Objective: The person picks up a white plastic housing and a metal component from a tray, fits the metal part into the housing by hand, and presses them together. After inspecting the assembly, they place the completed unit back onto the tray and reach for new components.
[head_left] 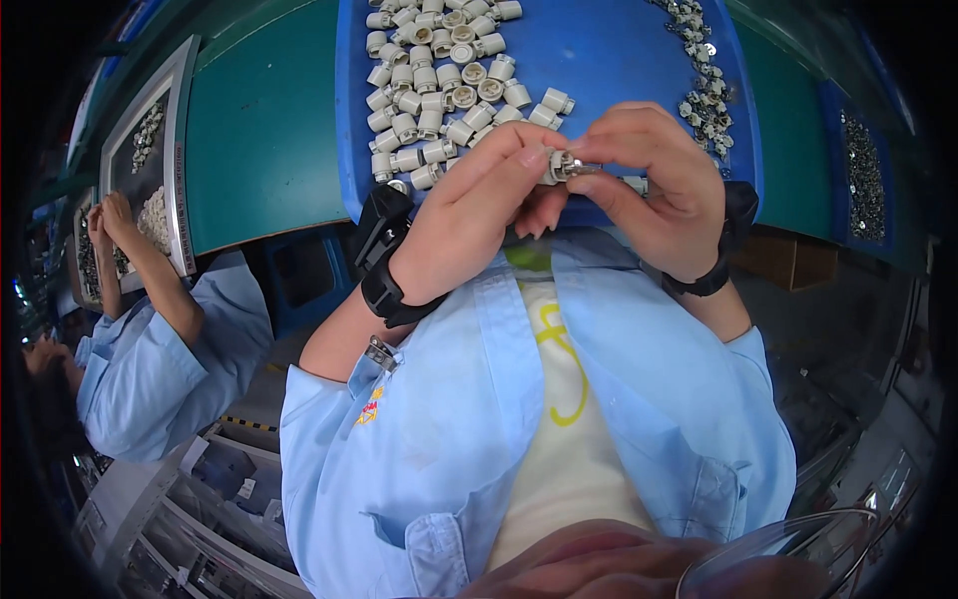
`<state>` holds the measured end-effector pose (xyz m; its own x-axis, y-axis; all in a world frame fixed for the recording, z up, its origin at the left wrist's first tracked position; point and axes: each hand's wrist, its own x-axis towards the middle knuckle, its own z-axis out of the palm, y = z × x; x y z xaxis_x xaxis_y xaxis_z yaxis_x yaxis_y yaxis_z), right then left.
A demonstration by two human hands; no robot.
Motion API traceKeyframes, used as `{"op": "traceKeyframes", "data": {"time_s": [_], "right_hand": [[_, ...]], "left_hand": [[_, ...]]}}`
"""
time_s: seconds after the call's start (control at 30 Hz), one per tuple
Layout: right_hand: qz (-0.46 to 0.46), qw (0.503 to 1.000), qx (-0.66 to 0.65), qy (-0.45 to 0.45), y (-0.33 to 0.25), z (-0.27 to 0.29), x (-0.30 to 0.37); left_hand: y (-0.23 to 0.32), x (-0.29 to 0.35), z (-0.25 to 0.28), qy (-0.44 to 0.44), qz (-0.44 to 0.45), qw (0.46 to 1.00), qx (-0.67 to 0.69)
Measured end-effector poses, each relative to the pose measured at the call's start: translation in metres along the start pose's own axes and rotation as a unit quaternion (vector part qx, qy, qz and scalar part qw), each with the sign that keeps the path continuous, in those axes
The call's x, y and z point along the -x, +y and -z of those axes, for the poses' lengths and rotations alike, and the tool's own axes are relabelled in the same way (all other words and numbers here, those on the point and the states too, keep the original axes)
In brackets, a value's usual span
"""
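I see through one head-worn fisheye camera, looking steeply down my own chest at my left hand (469, 215) and right hand (654, 185), close over the blue tray (599, 60); edges bend.

The blue plastic tray (599, 60) has a bare strip down its middle, open to a hand. To the left of that strip lies a dense heap of small white plastic cylindrical parts (439, 80); along the tray's right edge lies a line of small silver metal parts (704, 90). The green table surface (264, 120) left of the tray is open up to the grey-framed tray (185, 150), where a neighbouring person's hand (110, 215) works.
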<state>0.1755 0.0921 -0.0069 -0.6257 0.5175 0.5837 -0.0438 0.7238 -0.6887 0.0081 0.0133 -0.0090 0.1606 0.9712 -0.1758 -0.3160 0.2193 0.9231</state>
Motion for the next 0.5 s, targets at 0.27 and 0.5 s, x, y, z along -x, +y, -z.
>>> {"op": "traceKeyframes", "data": {"time_s": [0.27,0.5], "right_hand": [[-0.048,0.996,-0.069,0.014,-0.0022,-0.0028,0.0072],[-0.02,0.999,-0.031,0.016,0.0013,-0.0065,0.0078]], "left_hand": [[-0.0056,-0.0002,0.0063,-0.047,-0.038,0.998,-0.004],[-0.0101,-0.0016,0.0038,-0.014,-0.114,0.988,-0.105]]}}
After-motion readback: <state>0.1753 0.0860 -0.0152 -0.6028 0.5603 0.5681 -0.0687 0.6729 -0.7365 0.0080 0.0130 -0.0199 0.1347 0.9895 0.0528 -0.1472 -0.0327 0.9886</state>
